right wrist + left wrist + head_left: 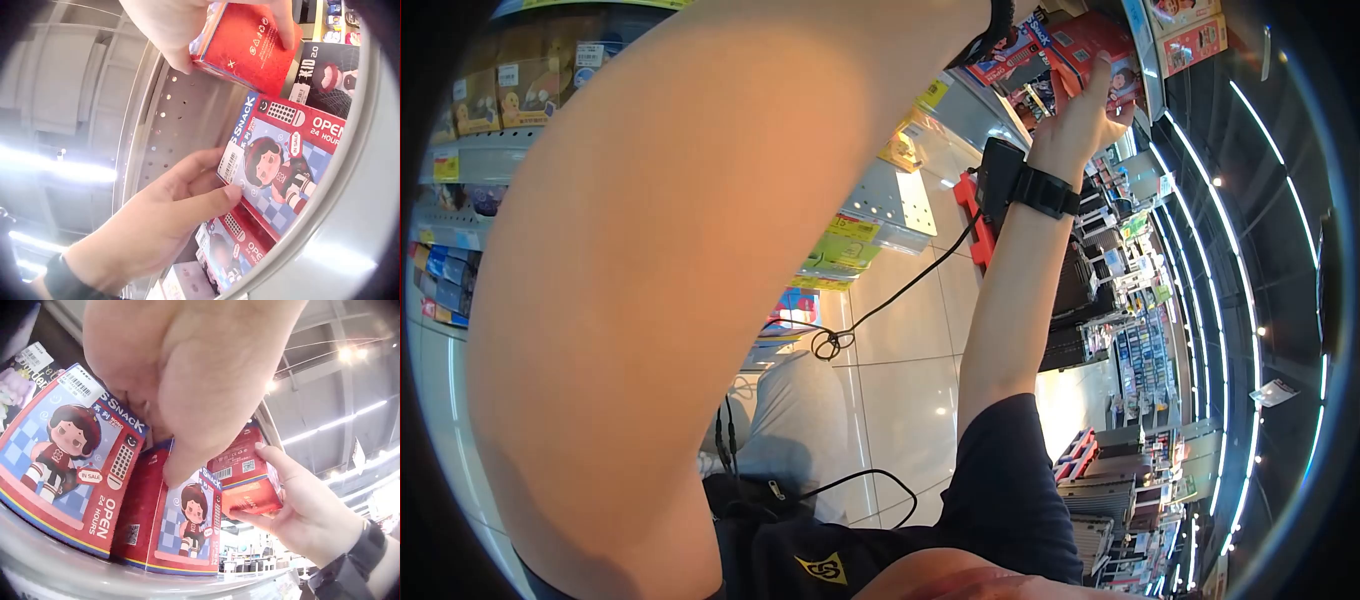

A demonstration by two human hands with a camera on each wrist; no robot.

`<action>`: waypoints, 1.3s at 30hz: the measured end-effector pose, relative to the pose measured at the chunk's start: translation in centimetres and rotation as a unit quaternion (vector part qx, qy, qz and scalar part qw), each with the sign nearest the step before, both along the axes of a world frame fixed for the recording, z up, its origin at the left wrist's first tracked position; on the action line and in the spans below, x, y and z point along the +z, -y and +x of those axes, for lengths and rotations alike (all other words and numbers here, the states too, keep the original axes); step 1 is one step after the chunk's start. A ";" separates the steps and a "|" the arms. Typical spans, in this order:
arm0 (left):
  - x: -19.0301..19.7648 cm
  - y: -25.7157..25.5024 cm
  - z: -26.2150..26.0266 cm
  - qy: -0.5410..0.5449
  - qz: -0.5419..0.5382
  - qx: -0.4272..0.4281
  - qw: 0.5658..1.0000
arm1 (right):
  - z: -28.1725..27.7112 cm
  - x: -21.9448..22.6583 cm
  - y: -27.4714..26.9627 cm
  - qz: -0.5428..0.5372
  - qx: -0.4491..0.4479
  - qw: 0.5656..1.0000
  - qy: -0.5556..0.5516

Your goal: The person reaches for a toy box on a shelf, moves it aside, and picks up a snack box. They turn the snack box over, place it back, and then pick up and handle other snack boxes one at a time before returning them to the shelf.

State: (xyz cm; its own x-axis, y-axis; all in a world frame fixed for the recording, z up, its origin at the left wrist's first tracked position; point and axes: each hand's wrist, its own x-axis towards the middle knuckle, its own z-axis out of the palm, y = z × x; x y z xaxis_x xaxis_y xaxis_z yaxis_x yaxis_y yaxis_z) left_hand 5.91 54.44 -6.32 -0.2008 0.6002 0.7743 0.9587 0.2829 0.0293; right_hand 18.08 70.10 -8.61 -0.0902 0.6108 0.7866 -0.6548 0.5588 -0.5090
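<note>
Red, blue-trimmed toy boxes with a cartoon figure stand on a shelf. My right hand holds one red box by its sides, thumb and fingers spread across it; the left wrist view shows this grip from the side. My left hand grips the upper corner of a "Snack" box, thumb near its barcode sticker and fingers over the edge. In the left wrist view this hand covers part of the boxes behind it. The head view cuts off my left hand at the top.
Another "Snack" box stands beside the gripped one. A dark "KID 2.0" box adjoins them. The shelf's pale front lip runs along the boxes. A black cable hangs from my right wrist. More stocked shelves stand at left.
</note>
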 end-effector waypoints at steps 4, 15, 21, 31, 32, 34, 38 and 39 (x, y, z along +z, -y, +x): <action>-0.9 0.1 -0.2 -0.021 0.065 -0.029 0.997 | -0.3 0.0 0.1 -0.003 0.014 1.000 -0.017; -0.1 1.3 -0.2 0.011 0.018 -0.086 0.996 | -0.5 0.2 -1.5 0.003 -0.003 1.000 -0.016; 1.8 1.6 1.2 0.062 -0.002 -0.136 0.989 | 0.5 0.5 0.6 -0.025 -0.033 0.999 -0.020; 1.1 0.3 1.9 -0.019 -0.042 -0.070 0.996 | 1.2 1.3 -0.3 -0.011 -0.089 0.996 0.008; 0.6 0.3 2.1 -0.048 -0.015 -0.070 0.996 | 1.2 1.2 -0.4 -0.013 -0.088 0.996 0.009; -0.6 0.3 2.6 -0.073 0.008 -0.070 0.995 | 1.0 1.2 -0.8 -0.012 -0.045 0.999 0.002; -2.4 -0.4 2.6 -0.130 0.017 -0.107 0.986 | 0.8 1.0 -1.3 -0.022 -0.062 0.998 0.009; -2.6 -0.4 2.6 -0.122 0.003 -0.133 0.984 | 0.7 0.8 -1.6 -0.024 -0.062 0.998 0.009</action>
